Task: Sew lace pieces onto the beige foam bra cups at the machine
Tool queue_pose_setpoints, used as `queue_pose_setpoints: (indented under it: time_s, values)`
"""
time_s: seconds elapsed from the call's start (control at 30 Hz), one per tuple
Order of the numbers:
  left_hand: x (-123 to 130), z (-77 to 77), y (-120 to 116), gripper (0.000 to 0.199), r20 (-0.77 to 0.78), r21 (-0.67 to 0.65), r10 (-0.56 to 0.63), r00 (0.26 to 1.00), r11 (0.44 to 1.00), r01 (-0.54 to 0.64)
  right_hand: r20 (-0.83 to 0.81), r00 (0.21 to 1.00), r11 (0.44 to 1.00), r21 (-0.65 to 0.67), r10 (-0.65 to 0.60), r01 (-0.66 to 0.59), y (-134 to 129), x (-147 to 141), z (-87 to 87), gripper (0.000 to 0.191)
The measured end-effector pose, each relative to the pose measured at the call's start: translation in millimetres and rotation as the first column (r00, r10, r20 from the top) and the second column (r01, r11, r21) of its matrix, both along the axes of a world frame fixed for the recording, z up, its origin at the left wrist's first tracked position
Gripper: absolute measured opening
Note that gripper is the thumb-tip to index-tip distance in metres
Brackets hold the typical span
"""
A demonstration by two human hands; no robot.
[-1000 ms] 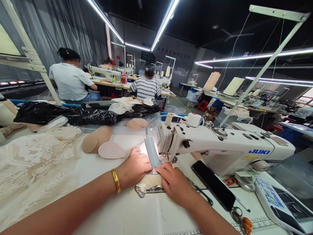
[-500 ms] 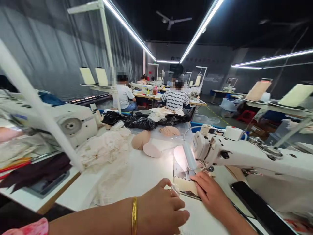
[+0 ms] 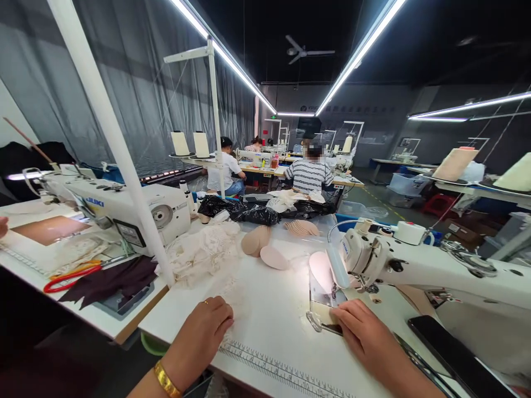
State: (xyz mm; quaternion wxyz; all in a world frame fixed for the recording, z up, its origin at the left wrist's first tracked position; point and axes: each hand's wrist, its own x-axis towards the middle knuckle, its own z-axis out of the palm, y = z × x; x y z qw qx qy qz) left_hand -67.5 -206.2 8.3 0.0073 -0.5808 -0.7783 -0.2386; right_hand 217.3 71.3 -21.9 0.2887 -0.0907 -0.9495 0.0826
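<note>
My left hand [image 3: 203, 331], with a ring and a gold bracelet, rests at the table's front left with its fingers curled together on the edge of pale lace [image 3: 230, 293]; what is between the fingers is hidden. My right hand [image 3: 365, 331] lies beside the needle plate [image 3: 326, 301] of the white sewing machine [image 3: 440, 265], its fingers close together over the plate's front edge. A pale pink oval pad [image 3: 321, 271] lies under the lit machine head. Left of it another pink pad [image 3: 274, 258] overlaps beige pads [image 3: 255, 241].
A black phone [image 3: 456, 356] lies right of my right hand. Lace [image 3: 199, 249] is heaped at the left near a stand pole [image 3: 112, 138]. Red-handled scissors [image 3: 72, 276] and dark cloth [image 3: 116, 282] sit on the neighbouring table. Two people sit further ahead.
My left hand has moved left, away from the machine, and its fingers have closed. The printed ruler on the table now shows. The view has shifted; my right hand stays by the needle plate.
</note>
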Motion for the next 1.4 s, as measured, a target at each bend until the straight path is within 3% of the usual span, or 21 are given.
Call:
queue_pose_setpoints:
  time_s: [0.1, 0.23, 0.33, 0.4, 0.53, 0.63, 0.67, 0.7, 0.73, 0.77, 0.83, 0.87, 0.9, 0.97, 1.07, 1.17, 1.27, 1.33, 1.4]
  values:
    - [23, 2.6, 16, 0.028, 0.160, 0.048, -0.145, 0.976, 0.989, 0.139, -0.002, 0.995, 0.995, -0.011, 0.096, -0.096, -38, -12, 17.0, 0.033]
    - [49, 12.5, 33, 0.033, 0.452, 0.071, -0.237, 0.860, 0.971, 0.230, -0.042, 0.986, 0.986, -0.014, 0.163, -0.164, -79, -30, 30.9, 0.048]
    - [57, 19.2, 40, 0.042, 0.663, 0.045, -0.176, 0.728, 0.980, 0.196, -0.176, 0.974, 0.977, -0.135, 0.140, -0.164, -91, -38, 38.0, 0.023]
    - [60, 20.5, 45, 0.048, 0.766, 0.038, -0.114, 0.632, 0.990, 0.133, -0.234, 0.966, 0.974, -0.173, 0.106, -0.149, -93, -39, 43.1, 0.017]
    - [63, 15.8, 54, 0.055, 0.870, 0.025, -0.056, 0.490, 0.997, 0.069, -0.270, 0.955, 0.988, -0.062, 0.121, -0.143, -98, -32, 53.7, 0.023]
    - [61, 10.4, 63, 0.055, 0.881, -0.001, -0.037, 0.471, 0.997, 0.079, -0.315, 0.936, 0.986, -0.005, 0.159, -0.168, -106, -23, 61.1, 0.031]
    - [58, 9.3, 67, 0.053, 0.864, -0.009, -0.035, 0.502, 0.996, 0.084, -0.335, 0.929, 0.984, -0.035, 0.155, -0.176, -108, -21, 63.1, 0.030]
    - [54, 9.0, 72, 0.050, 0.814, -0.014, -0.044, 0.579, 0.995, 0.095, -0.345, 0.929, 0.976, -0.117, 0.132, -0.182, -109, -19, 64.4, 0.025]
    - [48, 9.7, 78, 0.047, 0.726, -0.015, -0.063, 0.685, 0.994, 0.108, -0.340, 0.937, 0.949, -0.258, 0.086, -0.181, -109, -19, 64.8, 0.017]
    - [41, 11.4, 86, 0.043, 0.604, -0.012, -0.088, 0.792, 0.993, 0.120, -0.316, 0.948, 0.883, -0.438, 0.025, -0.169, -105, -20, 63.8, 0.012]
    - [22, 17.2, 104, 0.034, 0.321, 0.016, -0.141, 0.937, 0.990, 0.144, -0.212, 0.973, 0.629, -0.770, -0.093, -0.108, -91, -25, 56.8, 0.023]
    - [11, 20.5, 115, 0.026, 0.227, 0.038, -0.162, 0.960, 0.987, 0.158, -0.161, 0.978, 0.481, -0.873, -0.135, -0.078, -81, -29, 50.8, 0.029]
    - [1, 23.7, 127, 0.021, 0.148, 0.065, -0.184, 0.972, 0.982, 0.176, -0.133, 0.978, 0.386, -0.920, -0.161, -0.061, -70, -34, 43.5, 0.034]
    - [-19, 28.1, 149, 0.032, 0.020, 0.095, -0.220, 0.975, 0.972, 0.217, -0.107, 0.975, 0.224, -0.973, -0.197, -0.062, -46, -41, 27.1, 0.040]
    - [-39, 29.8, 173, 0.030, -0.123, 0.087, -0.243, 0.962, 0.963, 0.254, -0.149, 0.962, 0.171, -0.979, -0.227, -0.112, -22, -46, 8.2, 0.044]
    - [-37, 31.6, 175, 0.027, -0.203, 0.112, -0.243, 0.949, 0.957, 0.269, -0.175, 0.958, 0.143, -0.979, -0.227, -0.145, -18, -46, 3.9, 0.045]
    - [-10, 36.7, 155, 0.035, -0.271, 0.194, -0.277, 0.922, 0.922, 0.334, -0.185, 0.958, 0.110, -0.980, -0.218, -0.164, -22, -46, 9.5, 0.043]
    - [16, 38.4, 135, 0.045, -0.383, 0.242, -0.331, 0.862, 0.865, 0.440, -0.184, 0.959, 0.099, -0.981, -0.216, -0.166, -24, -46, 13.8, 0.043]
    - [42, 35.3, 119, 0.051, -0.484, 0.188, -0.378, 0.789, 0.836, 0.516, -0.191, 0.959, 0.103, -0.980, -0.210, -0.173, -26, -46, 16.6, 0.046]
